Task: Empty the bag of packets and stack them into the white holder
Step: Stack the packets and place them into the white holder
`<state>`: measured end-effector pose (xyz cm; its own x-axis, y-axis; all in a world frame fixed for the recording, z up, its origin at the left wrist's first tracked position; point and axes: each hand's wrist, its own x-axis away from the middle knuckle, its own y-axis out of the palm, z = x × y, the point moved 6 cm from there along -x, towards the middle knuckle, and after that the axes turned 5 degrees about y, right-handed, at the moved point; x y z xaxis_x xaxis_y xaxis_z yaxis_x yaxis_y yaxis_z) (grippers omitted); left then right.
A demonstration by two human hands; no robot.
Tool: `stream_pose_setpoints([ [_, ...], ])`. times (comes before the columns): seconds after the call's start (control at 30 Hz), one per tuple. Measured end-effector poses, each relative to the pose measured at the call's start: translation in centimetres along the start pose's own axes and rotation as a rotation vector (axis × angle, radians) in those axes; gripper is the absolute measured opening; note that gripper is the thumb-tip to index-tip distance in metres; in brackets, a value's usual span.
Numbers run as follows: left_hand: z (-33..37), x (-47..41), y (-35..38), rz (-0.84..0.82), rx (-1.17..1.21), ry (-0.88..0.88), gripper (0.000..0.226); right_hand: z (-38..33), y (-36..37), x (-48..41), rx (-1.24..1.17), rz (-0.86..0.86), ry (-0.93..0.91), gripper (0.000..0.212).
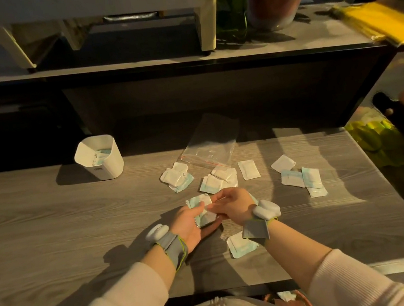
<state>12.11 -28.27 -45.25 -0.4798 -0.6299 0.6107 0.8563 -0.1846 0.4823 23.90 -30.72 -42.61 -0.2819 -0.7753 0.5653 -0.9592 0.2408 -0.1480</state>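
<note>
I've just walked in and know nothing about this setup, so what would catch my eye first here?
Two bare hands, left hand and right hand, meet at the middle of the grey wood-grain table, gathering a small stack of white and pale-blue packets. More packets lie scattered beyond them, near an empty clear zip bag. To the far left stands the white holder, some packets already inside.

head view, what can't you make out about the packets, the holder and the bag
- Stack of packets, head view: both hands' fingers cover it, so no count.
- White holder: its wall hides most of what is inside; a few packets show.
- Clear bag: looks empty, but glare makes it uncertain.
- Print on loose packets: too small to read.
</note>
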Motion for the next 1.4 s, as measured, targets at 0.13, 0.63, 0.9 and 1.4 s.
stream_pose_setpoints([
  [0.13, -0.4, -0.7, -1.3, 0.135, 0.087, 0.003, 0.036, -0.7, -1.2, -0.3, 0.33, 0.071, -0.16, 0.014],
  [0.63, -1.4, 0.0, -1.5, 0.069, 0.077, -0.016, 0.019, 3.6, -3.3, 1.2, 1.048, -0.13, -0.106, 0.037],
  [0.9, -1.5, 0.2, -0.5, 0.066, 0.158, -0.088, 0.035, 1.1, -2.8, 1.7, -0.107, -0.105, 0.028, 0.016],
  [1.4, -1.5, -0.7, -0.5, 0.022, 0.114, -0.021, 0.033, 0.7, -3.1, -0.5, 0.379, 0.212, -0.067, 0.024],
])
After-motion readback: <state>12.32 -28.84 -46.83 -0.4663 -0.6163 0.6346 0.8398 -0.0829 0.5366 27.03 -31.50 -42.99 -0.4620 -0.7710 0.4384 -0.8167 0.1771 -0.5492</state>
